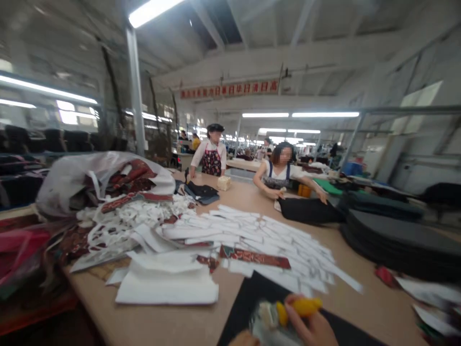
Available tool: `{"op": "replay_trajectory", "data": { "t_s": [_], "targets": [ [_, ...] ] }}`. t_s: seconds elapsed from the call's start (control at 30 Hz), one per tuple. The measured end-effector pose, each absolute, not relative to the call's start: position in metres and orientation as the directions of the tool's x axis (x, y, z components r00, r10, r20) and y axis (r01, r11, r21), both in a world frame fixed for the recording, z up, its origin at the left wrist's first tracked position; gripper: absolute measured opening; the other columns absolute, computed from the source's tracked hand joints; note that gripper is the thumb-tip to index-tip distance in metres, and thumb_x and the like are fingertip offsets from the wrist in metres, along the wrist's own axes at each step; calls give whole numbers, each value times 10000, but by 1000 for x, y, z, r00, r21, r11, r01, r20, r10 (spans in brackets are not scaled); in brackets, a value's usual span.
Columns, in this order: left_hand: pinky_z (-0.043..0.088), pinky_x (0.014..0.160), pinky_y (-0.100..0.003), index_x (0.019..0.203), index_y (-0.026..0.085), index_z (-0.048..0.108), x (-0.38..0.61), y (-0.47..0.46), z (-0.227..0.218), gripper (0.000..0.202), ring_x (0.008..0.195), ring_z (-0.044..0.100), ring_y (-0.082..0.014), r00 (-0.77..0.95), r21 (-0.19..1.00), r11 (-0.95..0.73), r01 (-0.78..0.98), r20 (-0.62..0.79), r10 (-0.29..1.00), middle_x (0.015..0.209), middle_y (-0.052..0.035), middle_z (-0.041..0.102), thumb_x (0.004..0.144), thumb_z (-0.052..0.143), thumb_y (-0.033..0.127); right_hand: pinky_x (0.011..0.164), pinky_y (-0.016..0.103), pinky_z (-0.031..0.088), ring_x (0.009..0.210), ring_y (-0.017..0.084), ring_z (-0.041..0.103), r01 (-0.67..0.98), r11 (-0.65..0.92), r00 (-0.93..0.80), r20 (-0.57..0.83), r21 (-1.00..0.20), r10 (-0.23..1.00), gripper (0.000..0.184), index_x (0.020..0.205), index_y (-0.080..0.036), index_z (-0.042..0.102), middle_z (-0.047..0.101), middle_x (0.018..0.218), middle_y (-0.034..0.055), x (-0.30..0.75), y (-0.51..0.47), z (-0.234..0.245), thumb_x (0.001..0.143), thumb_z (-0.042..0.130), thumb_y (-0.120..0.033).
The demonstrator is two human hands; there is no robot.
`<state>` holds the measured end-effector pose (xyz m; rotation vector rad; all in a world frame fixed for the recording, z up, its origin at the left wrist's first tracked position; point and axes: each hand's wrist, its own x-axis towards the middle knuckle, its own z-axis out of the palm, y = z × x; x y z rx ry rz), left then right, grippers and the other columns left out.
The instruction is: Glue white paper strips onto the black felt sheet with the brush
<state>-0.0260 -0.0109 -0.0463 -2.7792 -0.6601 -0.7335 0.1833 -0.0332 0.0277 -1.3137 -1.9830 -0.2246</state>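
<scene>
One bag (pixel 66 182) holds fabric (pixel 135 175); right hand (pixel 312 327), a brush (pixel 281 314).

Workshop, apparently a textile factory floor. Wide brown tabletop (pixel 169 327) spread with cut white strips (pixel 248 230) and one patterned reddish strip (pixel 257 257). Scraps in a clear plastic bag (pixel 74 178) at left; dark pieces (pixel 399 238) stacked at right. Two co-workers, one aproned (pixel 211 161), one handling black material (pixel 309 209). Overhead: fluorescent tubes (pixel 264 115), beams, long lettered banner (pixel 230 90).

The brown table (pixel 173 322) carries white strips (pixel 281 235), a curled white sheet (pixel 165 283), a black sheet (pixel 237 312) and, apparently, stacked dark pieces (pixel 399 245).
</scene>
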Motion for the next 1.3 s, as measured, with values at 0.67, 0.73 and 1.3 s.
{"op": "replay_trajectory", "data": {
  "t_s": [0.67, 0.73, 1.3],
  "targets": [
    [483, 679, -329, 891, 142, 594, -23, -46, -36, 182, 773, 571, -192, 732, 8, -884, 468, 556, 393, 820, -75, 617, 867, 418, 179, 801, 305, 365, 707, 152, 538, 910, 349, -295, 242, -223, 924, 168, 760, -165, 595, 609, 698, 25, 152, -41, 53, 823, 491, -282],
    [482, 692, -322, 904, 148, 602, -23, -45, -36, 202, 776, 576, -185, 721, -2, -885, 465, 581, 378, 831, -74, 626, 873, 405, 178, 824, 295, 360, 720, 140, 544, 908, 336, -280, 234, -251, 931, 158, 788, -174, 594, 621, 737, 14, 172, -50, 51, 827, 491, -287],
    [476, 727, -320, 919, 180, 650, -28, -34, -41, 292, 787, 604, -188, 720, -180, -907, 380, 673, 169, 901, -57, 673, 885, 362, 218, 731, 200, 393, 733, 106, 582, 878, 132, -28, 226, -460, 974, 97, 802, -223, 640, 658, 772, -49, 237, -95, 49, 796, 557, -273]
  ]
}}
